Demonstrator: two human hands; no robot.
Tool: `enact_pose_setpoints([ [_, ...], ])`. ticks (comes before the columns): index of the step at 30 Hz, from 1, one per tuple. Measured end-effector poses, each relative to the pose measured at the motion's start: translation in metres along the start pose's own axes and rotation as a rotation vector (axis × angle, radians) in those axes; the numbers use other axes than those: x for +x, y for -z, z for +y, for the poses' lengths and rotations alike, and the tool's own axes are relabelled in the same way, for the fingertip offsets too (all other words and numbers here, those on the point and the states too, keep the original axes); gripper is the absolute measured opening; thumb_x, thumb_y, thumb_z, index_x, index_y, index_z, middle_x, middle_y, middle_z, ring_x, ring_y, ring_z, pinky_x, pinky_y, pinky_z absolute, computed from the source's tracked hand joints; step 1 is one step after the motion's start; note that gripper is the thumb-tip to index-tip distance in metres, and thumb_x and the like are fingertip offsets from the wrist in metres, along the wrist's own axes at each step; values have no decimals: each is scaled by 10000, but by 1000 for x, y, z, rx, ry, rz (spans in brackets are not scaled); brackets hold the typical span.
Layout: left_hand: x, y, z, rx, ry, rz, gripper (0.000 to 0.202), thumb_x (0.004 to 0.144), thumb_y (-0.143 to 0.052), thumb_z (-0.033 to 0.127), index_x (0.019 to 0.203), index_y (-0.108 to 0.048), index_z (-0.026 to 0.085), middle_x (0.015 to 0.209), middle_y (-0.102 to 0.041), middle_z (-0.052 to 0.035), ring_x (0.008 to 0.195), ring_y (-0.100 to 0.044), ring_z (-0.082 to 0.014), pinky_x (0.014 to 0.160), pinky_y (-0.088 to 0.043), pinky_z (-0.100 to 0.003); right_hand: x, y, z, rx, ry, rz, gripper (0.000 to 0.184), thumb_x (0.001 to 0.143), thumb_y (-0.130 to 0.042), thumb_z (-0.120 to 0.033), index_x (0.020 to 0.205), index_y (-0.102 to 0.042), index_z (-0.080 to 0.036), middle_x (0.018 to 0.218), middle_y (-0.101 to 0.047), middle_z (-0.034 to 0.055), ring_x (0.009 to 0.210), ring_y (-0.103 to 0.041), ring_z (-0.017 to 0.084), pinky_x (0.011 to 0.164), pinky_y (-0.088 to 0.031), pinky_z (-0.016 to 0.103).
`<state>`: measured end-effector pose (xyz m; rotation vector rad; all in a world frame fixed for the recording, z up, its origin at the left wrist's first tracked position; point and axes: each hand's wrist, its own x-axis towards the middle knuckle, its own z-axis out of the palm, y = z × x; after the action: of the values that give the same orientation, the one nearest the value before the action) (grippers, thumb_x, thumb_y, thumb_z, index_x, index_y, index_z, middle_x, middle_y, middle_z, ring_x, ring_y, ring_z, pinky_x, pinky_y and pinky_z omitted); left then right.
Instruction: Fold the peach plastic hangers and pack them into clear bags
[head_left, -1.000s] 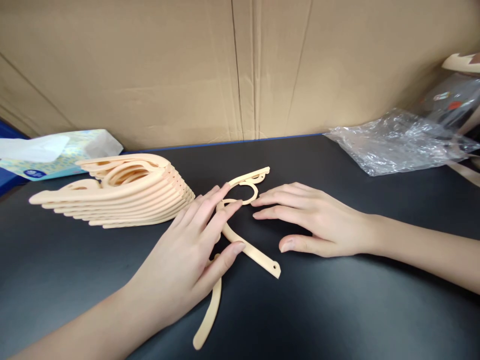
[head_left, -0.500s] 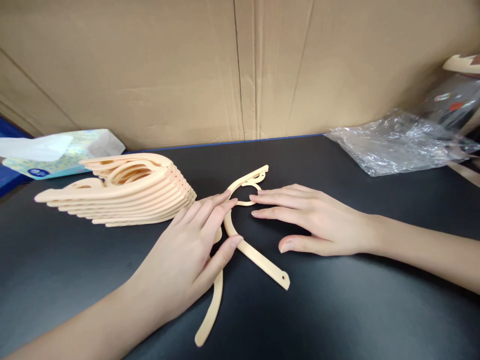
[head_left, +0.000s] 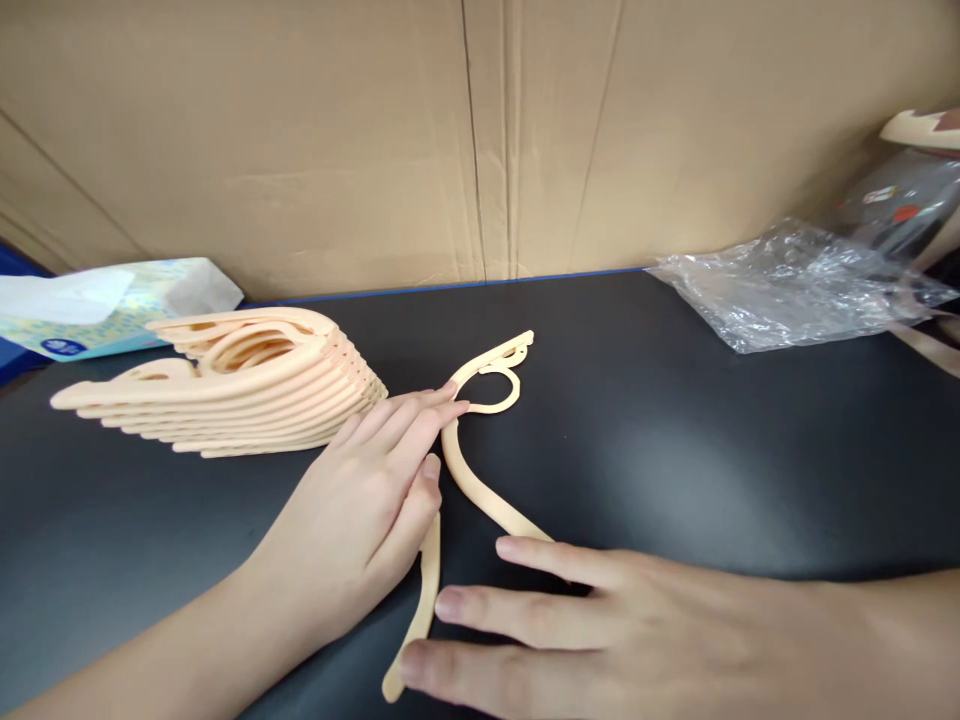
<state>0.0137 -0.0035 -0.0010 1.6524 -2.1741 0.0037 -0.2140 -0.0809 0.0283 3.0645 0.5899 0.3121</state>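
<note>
A cream plastic folding hanger [head_left: 474,484] lies on the black table with its arms spread apart and its ring-shaped hook toward the back. My left hand [head_left: 367,495] rests flat on its joint, fingertips beside the ring, fingers stretched out and close together, covering part of the hanger. My right hand [head_left: 570,625] is at the front right with fingers spread. Its fingertips reach over the end of the hanger's right arm and close to the tip of the lower arm; contact is hard to tell. Left of my left hand sits a neat stack of similar folded hangers [head_left: 300,385].
A tissue pack [head_left: 172,290] lies behind the stack at the left. Crumpled clear plastic [head_left: 780,290] is at the back right, near another wrapped item. A cardboard wall [head_left: 337,140] stands along the table's back edge.
My right hand has moved from the ring toward the front, over the hanger's arm ends. My left thumb has drawn back off the right arm; its other fingers stay at the joint.
</note>
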Motion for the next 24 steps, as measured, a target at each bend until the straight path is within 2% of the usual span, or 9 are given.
enact_pose_setpoints([
  [3,1,0,1,21,2,7,361,1013,-335,188,1330,-507,180,1402,-581,-70,1289,-518,-241,1050,-403,-406,-3,-3,-1,37,-30,46,415,1079,-342,-332,1447,-526,-278,1504,-541,-28,1405,-469,149,1176,-385,343],
  [7,2,0,3,22,-8,17,369,1025,-327,207,1352,-494,165,1376,-592,-81,1280,-522,-243,1061,-409,-404,-6,-7,0,92,-43,59,405,1061,-404,-368,1429,-545,-274,1555,-476,-20,1418,-455,163,1176,-390,351],
  [10,3,0,3,29,-16,33,370,1028,-318,202,1344,-503,149,1364,-596,-90,1263,-534,-228,1066,-413,-387,-5,-9,1,114,-54,43,419,1073,-363,-359,1458,-511,-284,1565,-466,-14,1449,-407,168,1216,-315,380],
  [12,3,-1,2,45,-29,32,374,1027,-319,199,1340,-516,144,1369,-590,-99,1271,-531,-234,1070,-413,-393,-4,-11,1,120,-53,39,431,1077,-340,-353,1476,-489,-281,1552,-483,-13,1468,-370,179,1240,-251,412],
  [14,3,-1,0,70,-62,23,393,1025,-323,200,1362,-519,153,1384,-579,-107,1295,-519,-253,1074,-414,-414,-4,-13,0,128,-60,55,425,1074,-358,-341,1472,-493,-276,1478,-559,-20,1452,-390,179,1246,-237,419],
  [17,1,-3,-4,119,-98,16,412,1029,-317,216,1377,-533,168,1390,-575,-115,1298,-520,-273,1070,-426,-438,-5,-18,-4,96,-116,134,389,1049,-446,-330,1412,-561,-246,1219,-715,-11,1305,-555,170,1234,-278,397],
  [19,-1,-4,-5,144,-94,16,402,1032,-309,227,1330,-571,163,1379,-583,-119,1279,-533,-277,1064,-434,-441,-7,-24,-5,30,-175,232,377,1022,-503,-376,1324,-632,-190,1041,-752,25,1186,-636,196,1214,-316,398],
  [22,-3,-3,-5,161,-95,14,381,1034,-312,243,1277,-594,163,1351,-601,-117,1233,-562,-277,1038,-451,-433,-9,-31,0,-64,-286,349,493,998,-492,-513,1145,-708,-94,989,-755,108,1121,-655,250,1180,-367,436],
  [24,-3,-2,-4,176,-98,16,368,1035,-315,249,1264,-589,160,1339,-608,-122,1193,-586,-276,1006,-466,-427,-10,-33,6,-113,-376,351,542,1010,-447,-532,1091,-720,-71,982,-758,128,1039,-672,256,1138,-415,459],
])
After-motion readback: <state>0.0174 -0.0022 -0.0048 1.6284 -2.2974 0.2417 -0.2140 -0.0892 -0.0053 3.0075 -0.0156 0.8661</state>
